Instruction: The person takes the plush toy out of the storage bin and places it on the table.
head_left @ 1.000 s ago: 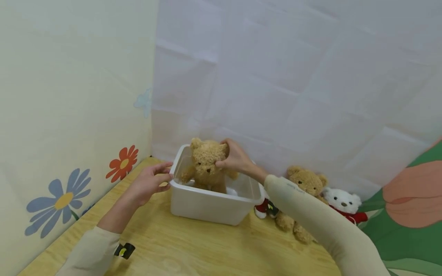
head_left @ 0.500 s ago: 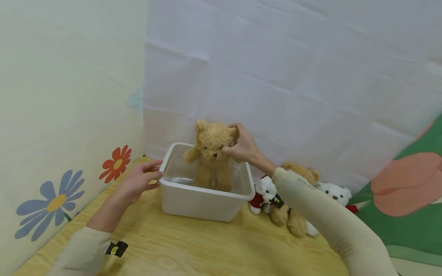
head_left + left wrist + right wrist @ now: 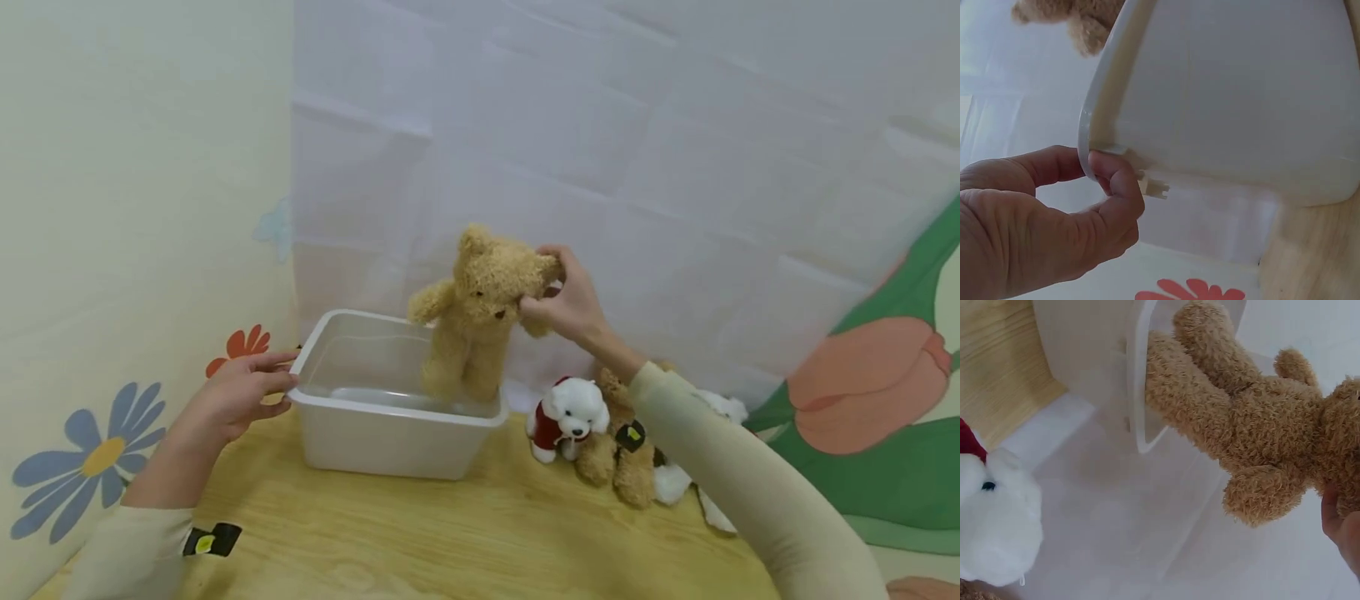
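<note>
A light-brown teddy bear (image 3: 480,325) hangs upright over the right part of a white plastic bin (image 3: 390,442). My right hand (image 3: 570,300) grips it at the side of its head, by the ear. In the right wrist view the bear's (image 3: 1266,425) feet dip just inside the bin's rim (image 3: 1138,375). At the bin's left end, my left hand (image 3: 240,387) pinches the rim; the left wrist view shows the thumb and curled fingers of this hand (image 3: 1054,219) on either side of the edge.
Right of the bin a white plush dog (image 3: 573,417) in red sits on the wooden table (image 3: 420,533). Another brown plush (image 3: 633,475) and a white plush (image 3: 723,406) are partly hidden behind my right sleeve. A pale cloth wall (image 3: 525,125) stands close behind.
My right hand has lifted the teddy bear up and to the right, from inside the bin to mostly above it. My left hand stays at the bin's rim.
</note>
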The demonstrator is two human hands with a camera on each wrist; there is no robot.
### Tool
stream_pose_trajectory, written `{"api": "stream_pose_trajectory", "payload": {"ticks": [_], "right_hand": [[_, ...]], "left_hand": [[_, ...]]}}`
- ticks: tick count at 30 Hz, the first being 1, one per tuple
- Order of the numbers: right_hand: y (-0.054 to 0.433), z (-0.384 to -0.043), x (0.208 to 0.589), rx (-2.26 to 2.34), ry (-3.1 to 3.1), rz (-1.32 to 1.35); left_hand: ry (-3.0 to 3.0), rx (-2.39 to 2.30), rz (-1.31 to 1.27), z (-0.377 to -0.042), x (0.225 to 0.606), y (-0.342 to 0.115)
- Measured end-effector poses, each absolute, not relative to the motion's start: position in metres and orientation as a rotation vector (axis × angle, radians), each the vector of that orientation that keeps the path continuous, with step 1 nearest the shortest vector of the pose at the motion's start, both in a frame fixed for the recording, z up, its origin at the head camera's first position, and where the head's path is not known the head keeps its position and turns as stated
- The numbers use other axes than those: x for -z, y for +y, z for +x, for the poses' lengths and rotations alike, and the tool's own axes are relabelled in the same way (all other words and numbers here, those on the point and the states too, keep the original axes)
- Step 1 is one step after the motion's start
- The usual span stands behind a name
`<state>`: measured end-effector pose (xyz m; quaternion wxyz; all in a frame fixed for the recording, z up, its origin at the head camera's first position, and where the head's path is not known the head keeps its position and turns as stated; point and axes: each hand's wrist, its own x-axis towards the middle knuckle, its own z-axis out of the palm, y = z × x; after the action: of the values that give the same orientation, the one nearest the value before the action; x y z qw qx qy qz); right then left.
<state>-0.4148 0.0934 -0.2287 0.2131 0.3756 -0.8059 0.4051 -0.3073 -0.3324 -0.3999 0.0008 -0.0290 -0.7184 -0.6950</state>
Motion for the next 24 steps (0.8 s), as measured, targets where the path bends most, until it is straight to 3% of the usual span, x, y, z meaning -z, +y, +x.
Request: {"api": "stream_pose_trajectory", "payload": {"ticks": [13, 20, 24], "right_hand": [[0.099, -0.376, 0.189, -1.139, -1.99, 1.092], [0.103, -0.389, 0.218, -1.076, -2.084, 1.043], [0.114, -0.415, 0.252, -1.211, -2.097, 0.934]], "left_hand": [[-2.258, 2.191, -0.041, -0.291, 0.395, -0.391], [-2.281, 2.22, -0.041, -0.282, 0.388, -0.412], [-2.343, 2.162, -0.018, -0.281, 0.387, -0.412]]}}
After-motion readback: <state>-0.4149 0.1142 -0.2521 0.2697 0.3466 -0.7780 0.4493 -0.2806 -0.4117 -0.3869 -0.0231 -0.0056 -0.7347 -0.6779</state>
